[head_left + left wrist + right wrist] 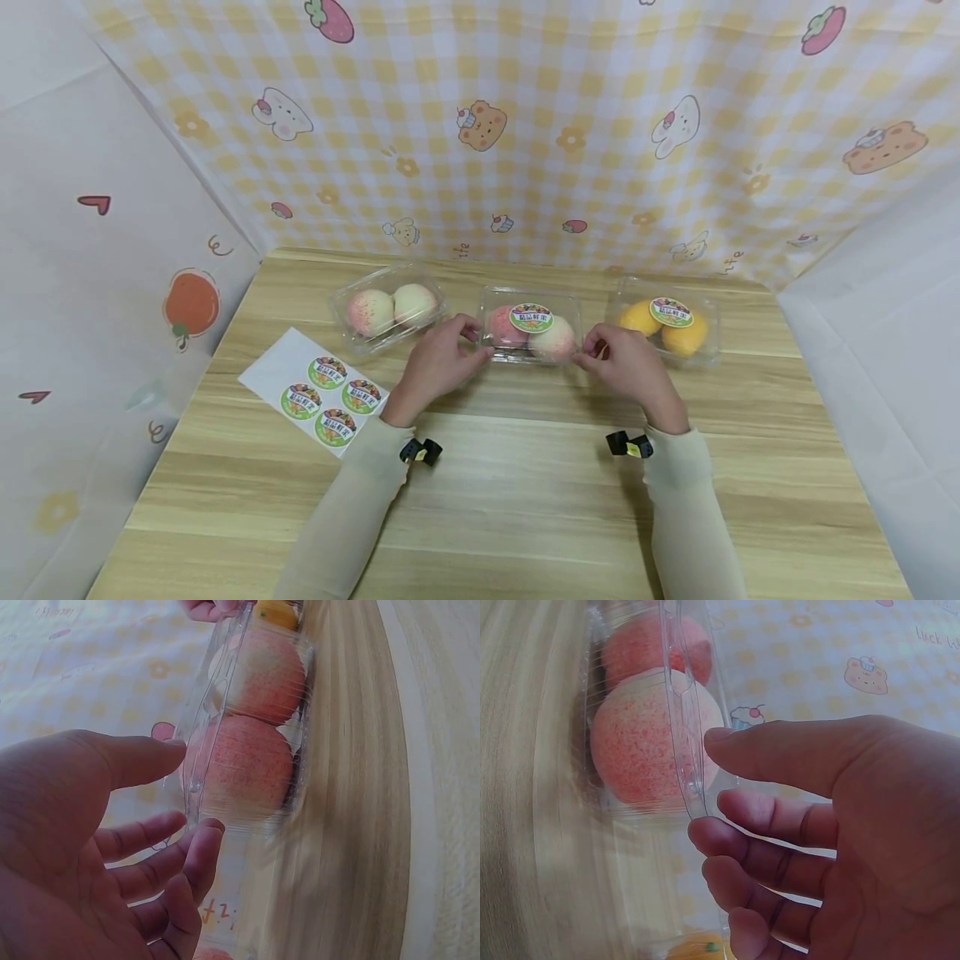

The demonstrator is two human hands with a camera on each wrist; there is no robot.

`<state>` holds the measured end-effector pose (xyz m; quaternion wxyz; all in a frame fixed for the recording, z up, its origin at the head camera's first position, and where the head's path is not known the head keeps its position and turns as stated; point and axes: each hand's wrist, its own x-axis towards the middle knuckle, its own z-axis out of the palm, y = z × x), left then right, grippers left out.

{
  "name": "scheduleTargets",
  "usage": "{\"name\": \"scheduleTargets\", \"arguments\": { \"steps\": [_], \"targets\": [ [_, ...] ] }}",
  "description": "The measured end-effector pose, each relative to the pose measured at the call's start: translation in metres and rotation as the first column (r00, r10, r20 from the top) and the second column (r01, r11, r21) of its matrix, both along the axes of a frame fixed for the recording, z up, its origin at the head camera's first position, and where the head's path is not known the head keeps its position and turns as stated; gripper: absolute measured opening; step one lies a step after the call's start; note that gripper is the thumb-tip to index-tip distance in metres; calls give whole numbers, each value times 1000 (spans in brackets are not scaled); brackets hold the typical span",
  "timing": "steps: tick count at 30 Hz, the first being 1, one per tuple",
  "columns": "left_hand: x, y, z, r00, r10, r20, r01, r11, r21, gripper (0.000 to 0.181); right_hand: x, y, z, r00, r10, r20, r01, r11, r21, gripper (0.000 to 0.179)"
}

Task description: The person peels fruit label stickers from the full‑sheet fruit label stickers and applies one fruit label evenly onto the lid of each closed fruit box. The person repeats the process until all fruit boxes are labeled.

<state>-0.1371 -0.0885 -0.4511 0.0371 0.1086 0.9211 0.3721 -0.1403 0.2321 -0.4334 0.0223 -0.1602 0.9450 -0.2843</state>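
A clear plastic clamshell box [529, 358] with two pink-and-cream peaches [508, 327] stands mid-table, its lid down. An oval fruit label [531, 318] lies on top of the lid. My left hand [444, 358] holds the box's near left corner, thumb at the rim and fingers curled beside it. At the near right corner my right hand [626, 367] does the same. The left wrist view shows the thumb [154, 759] against the clear rim. In the right wrist view, the fingertips [709, 832] meet the rim's end.
Left of the hands stands another clear box [390, 337] with two peaches and no label. At the right is a labelled box [705, 354] of yellow fruits. A white sheet [281, 362] with several round labels lies at the left. A checked curtain [525, 183] hangs behind the table.
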Motion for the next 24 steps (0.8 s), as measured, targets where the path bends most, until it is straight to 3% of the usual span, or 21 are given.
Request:
{"name": "scheduleTargets", "arguments": {
  "steps": [17, 24],
  "targets": [
    [1, 3, -1, 1000, 15, -1, -15, 1000, -11, 46, 0, -2, -2, 998, 17, -56, -17, 1000, 1, 22],
    [1, 4, -1, 1000, 23, 3, -23, 1000, -14, 47, 0, -2, -2, 999, 3, -42, -2, 1000, 2, 22]
  ]
}}
